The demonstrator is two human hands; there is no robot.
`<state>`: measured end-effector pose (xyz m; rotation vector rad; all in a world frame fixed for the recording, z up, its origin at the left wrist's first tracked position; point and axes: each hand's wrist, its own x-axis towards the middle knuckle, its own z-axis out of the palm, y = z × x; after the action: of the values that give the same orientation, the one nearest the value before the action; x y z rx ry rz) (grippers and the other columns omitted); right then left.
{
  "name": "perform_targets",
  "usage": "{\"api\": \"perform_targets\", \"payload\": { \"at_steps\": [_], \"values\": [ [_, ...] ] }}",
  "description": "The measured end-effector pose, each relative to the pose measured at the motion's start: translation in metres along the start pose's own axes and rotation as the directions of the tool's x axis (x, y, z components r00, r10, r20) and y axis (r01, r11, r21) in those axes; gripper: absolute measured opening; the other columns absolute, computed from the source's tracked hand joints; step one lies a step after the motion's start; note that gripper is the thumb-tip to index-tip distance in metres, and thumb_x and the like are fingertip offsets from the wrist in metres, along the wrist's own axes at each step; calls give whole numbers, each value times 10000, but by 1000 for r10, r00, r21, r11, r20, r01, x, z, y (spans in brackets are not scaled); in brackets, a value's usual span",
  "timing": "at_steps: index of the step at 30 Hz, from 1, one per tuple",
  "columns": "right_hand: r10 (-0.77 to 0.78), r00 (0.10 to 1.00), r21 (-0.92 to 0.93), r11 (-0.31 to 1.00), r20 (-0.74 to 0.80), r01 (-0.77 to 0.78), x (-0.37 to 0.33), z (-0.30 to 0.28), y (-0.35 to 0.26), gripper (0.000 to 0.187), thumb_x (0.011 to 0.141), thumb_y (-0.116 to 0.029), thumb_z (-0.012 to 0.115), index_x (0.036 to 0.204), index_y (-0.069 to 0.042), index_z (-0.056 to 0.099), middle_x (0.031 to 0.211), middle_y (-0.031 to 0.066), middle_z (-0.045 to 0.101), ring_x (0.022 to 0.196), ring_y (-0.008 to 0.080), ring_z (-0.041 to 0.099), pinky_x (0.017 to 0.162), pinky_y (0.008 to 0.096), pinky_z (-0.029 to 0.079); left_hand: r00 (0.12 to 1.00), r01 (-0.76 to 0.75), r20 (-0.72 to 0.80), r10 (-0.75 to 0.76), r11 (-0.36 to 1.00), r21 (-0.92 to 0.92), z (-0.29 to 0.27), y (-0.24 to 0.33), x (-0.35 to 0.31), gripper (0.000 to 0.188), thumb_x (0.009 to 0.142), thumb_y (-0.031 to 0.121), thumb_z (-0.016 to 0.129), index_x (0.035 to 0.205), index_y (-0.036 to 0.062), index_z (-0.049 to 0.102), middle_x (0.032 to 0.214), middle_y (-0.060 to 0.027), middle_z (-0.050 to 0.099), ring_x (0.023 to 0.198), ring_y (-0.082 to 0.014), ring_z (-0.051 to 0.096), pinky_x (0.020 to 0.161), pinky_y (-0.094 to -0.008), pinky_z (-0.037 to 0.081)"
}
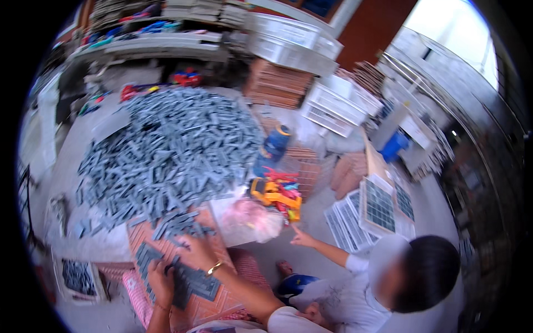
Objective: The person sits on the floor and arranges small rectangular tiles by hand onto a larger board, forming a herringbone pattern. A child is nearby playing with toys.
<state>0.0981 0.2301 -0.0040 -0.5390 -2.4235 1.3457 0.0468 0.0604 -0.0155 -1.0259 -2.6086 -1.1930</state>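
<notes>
An orange board [225, 302] with zigzag grooves lies across my lap, partly covered by dark grey tile strips [200, 283] set in a herringbone pattern. Over its left part, my left hand [160, 284] is bent, with a dark tile strip [171, 265] at its fingertips. My right hand [195, 252] reaches in from the right just above the laid strips, fingers apart, and nothing shows in them. Beyond it, loose grey strips [180, 225] lie on the board's far end. Blur hides the exact finger contacts.
A large heap of grey strips [172, 150] covers the table ahead. A blue bottle [272, 147], yellow toy truck [275, 194] and pink-white plastic bag [250, 219] stand right of it. Another person [355, 288] sits close at my right, pointing a hand [302, 237] toward the toy.
</notes>
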Motion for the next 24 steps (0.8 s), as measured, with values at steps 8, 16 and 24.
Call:
{"api": "perform_targets", "payload": {
  "at_steps": [8,16,24],
  "values": [
    [-31,996,330,942,-78,55,-25,0,-21,201,742,-137,672,866,-8,581,702,94,614,637,173,606,597,294,470,979,119,171,-114,993,-25,7,-1,16,174,605,-16,657,723,-13,529,750,-156,518,762,-358,506,699,-427,397],
    [-78,992,508,853,-99,118,-39,4,-33,135,798,-99,599,863,15,564,731,105,610,616,196,603,595,300,463,991,-39,132,24,992,117,5,-28,9,175,734,73,609,696,-42,482,737,-195,488,712,-376,481,649,-442,370],
    [-174,958,432,864,-229,260,-39,-1,-24,113,755,-71,608,826,8,570,773,134,610,726,275,603,679,347,464,982,96,189,-12,890,-446,-20,13,24,254,793,83,574,1008,-45,533,882,-102,542,753,-174,517,653,-285,428]
  ]
}}
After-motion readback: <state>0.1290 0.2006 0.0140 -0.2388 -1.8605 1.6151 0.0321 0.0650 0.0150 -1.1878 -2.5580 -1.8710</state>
